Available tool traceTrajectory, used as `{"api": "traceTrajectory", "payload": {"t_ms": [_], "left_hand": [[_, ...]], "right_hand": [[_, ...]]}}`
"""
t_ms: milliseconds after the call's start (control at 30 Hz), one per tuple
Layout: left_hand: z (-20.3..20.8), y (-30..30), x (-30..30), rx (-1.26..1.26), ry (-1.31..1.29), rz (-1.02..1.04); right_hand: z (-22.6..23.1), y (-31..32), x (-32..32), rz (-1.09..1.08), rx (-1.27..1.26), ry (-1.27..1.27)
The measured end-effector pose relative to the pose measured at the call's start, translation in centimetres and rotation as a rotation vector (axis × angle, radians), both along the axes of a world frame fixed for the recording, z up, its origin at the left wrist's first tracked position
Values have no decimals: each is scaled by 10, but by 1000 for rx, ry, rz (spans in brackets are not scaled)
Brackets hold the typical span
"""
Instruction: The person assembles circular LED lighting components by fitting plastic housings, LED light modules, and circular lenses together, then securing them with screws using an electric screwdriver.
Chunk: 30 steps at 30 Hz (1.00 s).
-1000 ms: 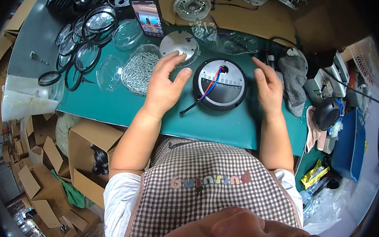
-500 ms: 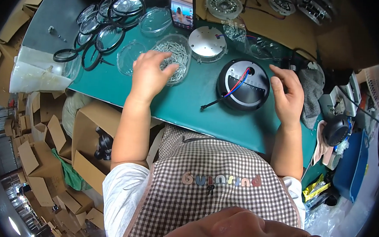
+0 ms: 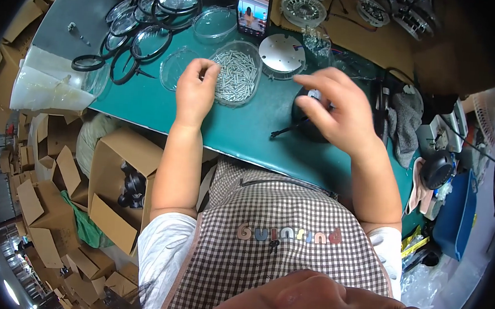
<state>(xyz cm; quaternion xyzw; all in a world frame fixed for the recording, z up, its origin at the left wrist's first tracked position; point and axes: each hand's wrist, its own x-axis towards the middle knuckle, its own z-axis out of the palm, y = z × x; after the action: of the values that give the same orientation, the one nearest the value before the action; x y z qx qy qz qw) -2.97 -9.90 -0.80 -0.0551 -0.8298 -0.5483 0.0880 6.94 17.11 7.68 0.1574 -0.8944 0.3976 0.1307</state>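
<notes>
My left hand (image 3: 196, 89) is closed beside the left edge of a clear dish (image 3: 257, 82) full of silver screws (image 3: 235, 74). Its fingertips are pressed together, and whatever they may hold is too small or hidden to make out. Over a black round housing (image 3: 312, 133), my right hand (image 3: 341, 109) hovers with thumb and fingers apart, covering most of it. A dark cable with a small connector (image 3: 275, 134) sticks out from the housing towards the left. Behind the two hands lies a silver disc (image 3: 282, 53) in a clear round part.
Black rings with clear lenses (image 3: 150, 41) are heaped at the back left, near a clear lid (image 3: 176, 68). A phone (image 3: 252, 12) stands at the back. On the right lie a grey cloth (image 3: 403, 121) and a black round part (image 3: 436, 169). Open cardboard boxes (image 3: 121, 192) stand below left.
My left hand has come out of the screw dish to its left side, and its fingers have closed. My right hand has moved left from beside the housing to above it.
</notes>
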Motion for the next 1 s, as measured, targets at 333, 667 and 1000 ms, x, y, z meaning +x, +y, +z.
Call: {"api": "traceTrajectory", "payload": {"t_ms": [333,667,1000], "left_hand": [[1,-12,10,520,-79,-56],[11,-20,26,432,-90,-5],[19,-13,31,520,-103,-21]], "right_hand": [[-36,-112,-93,243,737,-252],[-66,-122,-114,182,576,-149],[-47,-107,-95,-17,347,40]]}}
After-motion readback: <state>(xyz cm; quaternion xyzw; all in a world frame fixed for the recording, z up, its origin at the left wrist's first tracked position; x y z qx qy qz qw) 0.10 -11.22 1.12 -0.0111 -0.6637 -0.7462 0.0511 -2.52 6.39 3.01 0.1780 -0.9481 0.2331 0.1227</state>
